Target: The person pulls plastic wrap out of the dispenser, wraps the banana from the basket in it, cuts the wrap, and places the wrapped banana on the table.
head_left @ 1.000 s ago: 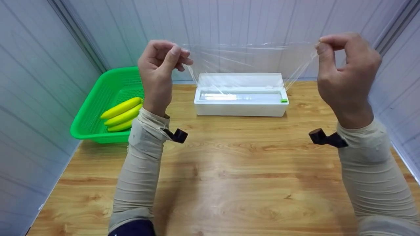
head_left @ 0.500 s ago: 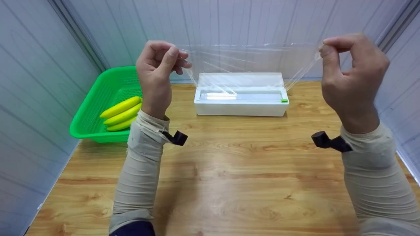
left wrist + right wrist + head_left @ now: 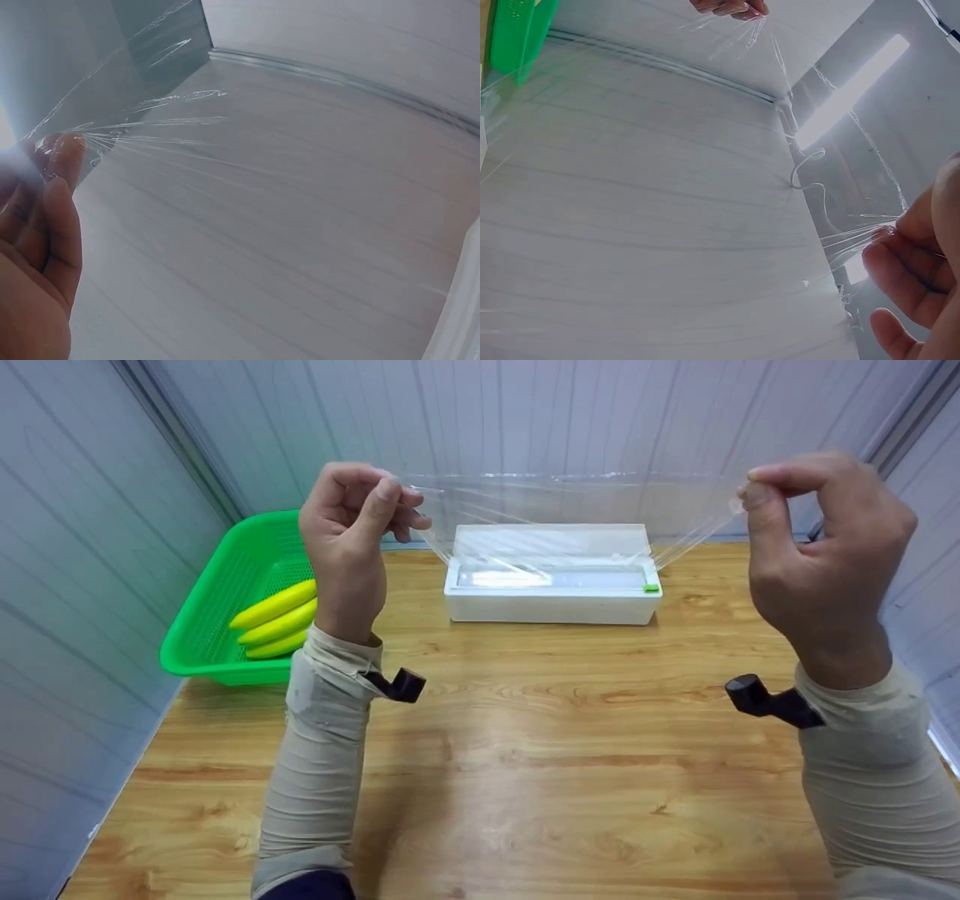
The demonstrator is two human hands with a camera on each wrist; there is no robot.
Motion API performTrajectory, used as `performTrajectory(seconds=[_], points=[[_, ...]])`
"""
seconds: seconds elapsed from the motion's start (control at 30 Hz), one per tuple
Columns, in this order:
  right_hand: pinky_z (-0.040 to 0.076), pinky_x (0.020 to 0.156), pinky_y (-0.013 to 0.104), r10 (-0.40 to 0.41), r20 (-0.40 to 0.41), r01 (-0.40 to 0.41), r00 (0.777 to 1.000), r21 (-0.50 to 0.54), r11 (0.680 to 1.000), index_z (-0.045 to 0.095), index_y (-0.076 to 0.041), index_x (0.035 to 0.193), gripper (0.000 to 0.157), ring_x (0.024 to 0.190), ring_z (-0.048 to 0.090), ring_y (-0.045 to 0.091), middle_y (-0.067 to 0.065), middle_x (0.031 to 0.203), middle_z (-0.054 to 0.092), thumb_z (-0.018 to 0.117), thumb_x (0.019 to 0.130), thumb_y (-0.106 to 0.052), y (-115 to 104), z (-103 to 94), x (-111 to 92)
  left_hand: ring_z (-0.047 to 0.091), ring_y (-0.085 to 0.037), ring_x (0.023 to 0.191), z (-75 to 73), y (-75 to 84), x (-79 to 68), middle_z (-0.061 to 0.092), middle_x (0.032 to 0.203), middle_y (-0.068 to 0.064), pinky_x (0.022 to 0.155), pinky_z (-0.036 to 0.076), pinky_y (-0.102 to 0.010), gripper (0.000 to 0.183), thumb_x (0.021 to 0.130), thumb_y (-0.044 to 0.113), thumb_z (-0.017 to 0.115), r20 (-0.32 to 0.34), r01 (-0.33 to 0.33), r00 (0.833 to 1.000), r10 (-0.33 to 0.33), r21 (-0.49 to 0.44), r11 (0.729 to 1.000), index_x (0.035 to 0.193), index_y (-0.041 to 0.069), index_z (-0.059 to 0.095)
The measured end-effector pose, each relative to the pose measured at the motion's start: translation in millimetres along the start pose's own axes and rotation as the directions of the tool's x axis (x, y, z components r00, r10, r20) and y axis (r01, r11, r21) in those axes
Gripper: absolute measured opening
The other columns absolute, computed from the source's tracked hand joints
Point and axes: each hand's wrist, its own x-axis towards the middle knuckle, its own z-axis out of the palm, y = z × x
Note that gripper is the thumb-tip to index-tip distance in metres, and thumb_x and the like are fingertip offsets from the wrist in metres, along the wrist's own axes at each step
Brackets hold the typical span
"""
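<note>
A sheet of clear plastic wrap [image 3: 570, 499] stretches between both hands, its top edge nearly level. Its lower part runs down into a long white dispenser box [image 3: 553, 609] on the wooden table. My left hand [image 3: 345, 547] pinches one corner of the wrap between thumb and forefinger. At the opposite corner, my right hand [image 3: 825, 555] pinches the wrap in the same way, raised to a similar height. The wrap gathers into fine creases at the fingertips in both wrist views. The box lid stands up at the back, and a small green slider [image 3: 651, 588] sits at its right end.
A green plastic basket [image 3: 187, 622] stands on the left of the table, holding yellow bananas [image 3: 279, 619], partly hidden behind my left forearm. Pale panelled walls [image 3: 540, 412] enclose the wooden table [image 3: 525, 780] at the back and both sides.
Both hands have lowered slightly and moved apart, the right one farther rightward. The plastic wrap's top edge has dropped a little and is stretched wider. The box and basket stay in place.
</note>
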Motion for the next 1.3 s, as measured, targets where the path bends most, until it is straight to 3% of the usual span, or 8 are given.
performTrajectory(seconds=[0.27,0.47,0.77,0.9,1.07,1.3], points=[[0.048,0.077,0.026,-0.01,-0.013,0.01,1.0,0.028,1.0,0.073,0.002,0.084,0.015,0.07,0.061,0.037,0.018,0.079,0.071,0.066,0.091,-0.01,-4,-5.7,-4,0.068,-0.03,0.062,-2.3,6.7,-5.1,0.069,0.082,-0.022,0.053,0.048,-0.031,0.006,0.094,-0.011,0.056,0.017,-0.026,1.0,0.026,-0.001,1.0,0.095,-0.006,0.059],[0.049,0.077,0.027,-0.034,-0.021,0.035,0.999,0.051,0.998,0.073,0.001,0.083,0.014,0.068,0.061,0.039,0.017,0.078,0.071,0.067,0.09,-0.01,-7,-7.7,-8,0.067,-0.03,0.061,-4.4,9.1,-7.2,0.069,0.081,-0.022,0.054,0.049,-0.03,0.007,0.094,-0.011,0.055,-0.008,-0.006,1.0,0.006,-0.019,1.0,0.094,-0.006,0.059],[0.049,0.078,0.025,-0.074,0.062,0.064,0.995,0.15,0.987,0.072,0.0,0.082,0.014,0.069,0.062,0.037,0.017,0.078,0.07,0.066,0.086,-0.011,-6,-12.7,-11,0.066,-0.03,0.061,-7.7,9.0,-13.5,0.066,0.082,-0.023,0.054,0.049,-0.031,0.006,0.095,-0.009,0.056,-0.027,0.027,0.999,-0.028,-0.039,0.999,0.096,-0.005,0.059],[0.049,0.078,0.024,-0.072,0.13,0.042,0.989,0.221,0.974,0.071,0.001,0.08,0.011,0.069,0.062,0.028,0.018,0.076,0.069,0.064,0.082,-0.006,-4,-18.9,-11,0.066,-0.029,0.061,-8.1,8.0,-16.5,0.067,0.082,-0.022,0.054,0.051,-0.03,0.005,0.094,-0.009,0.057,-0.027,0.044,0.999,-0.045,-0.046,0.998,0.095,-0.005,0.059],[0.049,0.071,0.024,-0.011,0.214,-0.076,0.977,0.397,0.915,0.068,0.009,0.077,0.009,0.066,0.062,0.018,0.021,0.071,0.066,0.059,0.08,0.007,-2,-23.3,-13,0.065,-0.029,0.059,-9.6,8.7,-19.2,0.068,0.08,-0.022,0.054,0.052,-0.031,0.005,0.094,-0.009,0.057,-0.011,0.056,0.998,-0.056,-0.053,0.997,0.094,-0.005,0.06],[0.05,0.065,0.024,0.04,0.314,-0.217,0.949,0.554,0.804,0.065,0.017,0.079,0.009,0.065,0.061,0.019,0.022,0.071,0.064,0.057,0.081,0.013,-4,-27.0,-14,0.065,-0.029,0.059,-13.2,11.2,-20.6,0.066,0.078,-0.022,0.055,0.052,-0.03,0.004,0.093,-0.009,0.056,0.025,0.063,0.998,-0.062,-0.063,0.996,0.094,-0.007,0.059]])
